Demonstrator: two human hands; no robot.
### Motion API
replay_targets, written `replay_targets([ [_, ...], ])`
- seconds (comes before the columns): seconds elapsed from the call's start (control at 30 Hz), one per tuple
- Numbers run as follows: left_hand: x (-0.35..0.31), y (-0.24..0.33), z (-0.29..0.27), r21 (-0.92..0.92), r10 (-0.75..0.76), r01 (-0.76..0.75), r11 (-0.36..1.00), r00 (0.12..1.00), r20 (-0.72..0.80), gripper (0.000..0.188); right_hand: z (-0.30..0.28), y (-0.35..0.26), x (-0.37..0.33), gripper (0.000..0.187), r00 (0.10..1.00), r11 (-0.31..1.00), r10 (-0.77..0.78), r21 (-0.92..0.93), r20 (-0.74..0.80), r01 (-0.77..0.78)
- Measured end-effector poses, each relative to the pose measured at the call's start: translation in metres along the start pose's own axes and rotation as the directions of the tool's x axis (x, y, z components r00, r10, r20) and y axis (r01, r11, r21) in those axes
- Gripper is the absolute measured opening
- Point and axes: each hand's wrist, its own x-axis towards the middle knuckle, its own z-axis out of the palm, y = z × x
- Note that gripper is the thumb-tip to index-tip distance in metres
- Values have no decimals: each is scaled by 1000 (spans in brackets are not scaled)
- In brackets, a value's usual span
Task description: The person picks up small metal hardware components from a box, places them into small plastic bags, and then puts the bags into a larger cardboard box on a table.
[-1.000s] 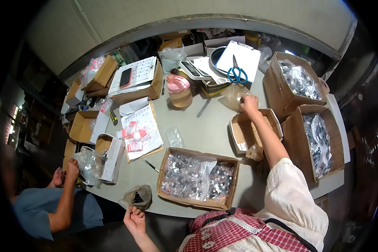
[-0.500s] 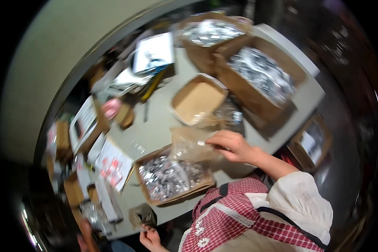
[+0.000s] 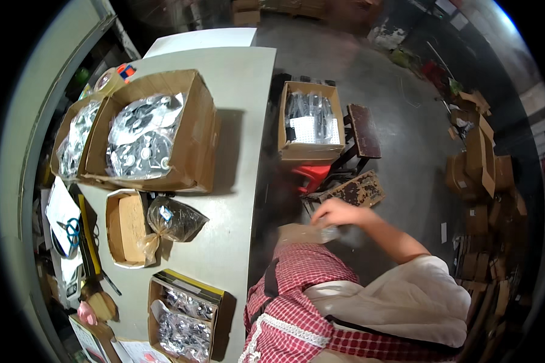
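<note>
My right hand [image 3: 339,213] is closed, holding the edge of a thin, clear plastic bag [image 3: 297,234]. The bag hangs beside the table's right edge, just above my red checked apron [image 3: 309,266], and looks slightly blurred. Whether anything is inside it cannot be made out. Beyond the hand stands an open cardboard box [image 3: 312,151] with plastic-wrapped items and a white perforated sheet. My left hand is out of the picture.
Two open cartons [image 3: 194,139] of bagged shiny parts stand on the table [image 3: 239,139]. Nearer are a shallow cardboard tray [image 3: 118,209], a tied dark bag [image 3: 181,219] and a small box of bagged metal parts [image 3: 184,333]. A worn stool [image 3: 363,187] and stacked cartons [image 3: 475,212] stand right.
The view has swung to the right. My right hand has carried the plastic bag from above the parts box to beyond the table edge. My left hand has left the picture.
</note>
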Motion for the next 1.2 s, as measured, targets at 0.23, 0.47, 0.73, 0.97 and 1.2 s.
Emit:
replay_targets([
  [0.23,8,29,-63,-59,47,-46,997,999,23,31,-164,113,-216,51,44,-175,663,-213,-747,-961],
  [0.47,-4,22,-72,-296,-17,6,955,999,-34,36,-185,128,-84,37,585,566,271,-365,-764,-739],
  [0.73,-66,24,-75,-396,-39,80,915,993,110,29,12,-155,151,34,731,579,-598,-453,330,678],
  [0.97,-145,11,-43,-68,306,-322,944,935,-178,62,90,-225,232,30,777,804,-589,71,222,590],
  [1.2,-105,1,-31,889,783,-363,280,622,7,112,191,-275,253,72,742,988,-124,17,659,151],
])
